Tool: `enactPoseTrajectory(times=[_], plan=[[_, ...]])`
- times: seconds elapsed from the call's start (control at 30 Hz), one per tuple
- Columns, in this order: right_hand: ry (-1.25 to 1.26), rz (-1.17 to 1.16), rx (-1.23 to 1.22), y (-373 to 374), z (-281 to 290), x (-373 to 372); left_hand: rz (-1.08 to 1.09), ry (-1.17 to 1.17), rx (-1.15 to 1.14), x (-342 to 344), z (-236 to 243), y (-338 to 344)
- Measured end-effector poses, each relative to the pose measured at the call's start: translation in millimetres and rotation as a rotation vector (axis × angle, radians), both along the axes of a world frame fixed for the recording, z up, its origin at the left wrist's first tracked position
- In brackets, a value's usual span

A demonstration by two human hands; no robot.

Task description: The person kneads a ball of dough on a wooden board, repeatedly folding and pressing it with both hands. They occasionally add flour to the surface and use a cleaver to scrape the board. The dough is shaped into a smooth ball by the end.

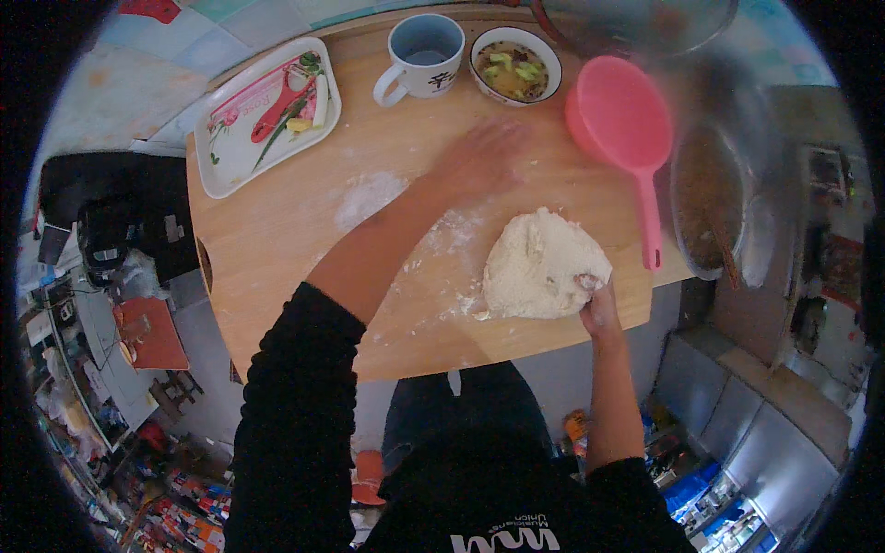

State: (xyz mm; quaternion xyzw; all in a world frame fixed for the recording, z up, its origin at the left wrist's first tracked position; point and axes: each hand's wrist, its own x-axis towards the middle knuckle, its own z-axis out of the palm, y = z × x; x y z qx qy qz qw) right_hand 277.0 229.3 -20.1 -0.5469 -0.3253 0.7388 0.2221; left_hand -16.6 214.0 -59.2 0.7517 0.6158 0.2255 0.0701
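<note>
A large pale lump of dough lies on the wooden table near its front edge, right of the middle. My right hand grips the dough's lower right edge, its fingers partly hidden in the folds. My left hand reaches across the table beyond the dough, above the wood and below the white bowl. Motion smears its fingers, so I cannot tell whether they are apart. A patch of white flour is spread on the wood beside my left forearm, with thinner dustings near the dough.
Along the back stand a white tray with vegetables and a red-handled tool, a mug and a bowl of liquid with green pieces. At right are a pink ladle and a metal basin with brown contents.
</note>
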Motion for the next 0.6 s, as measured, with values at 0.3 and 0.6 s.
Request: enactPoseTrajectory(times=[0.3,0.6], plan=[[-0.019,-0.097,-0.066,-36.6,17.4,43.0,-0.148,-0.236,-0.336,6.7,20.9,-104.1],[0.174,-0.177,-0.097,-34.2,22.2,32.6,0.725,-0.102,-0.423,60.7,48.0,-340.1]])
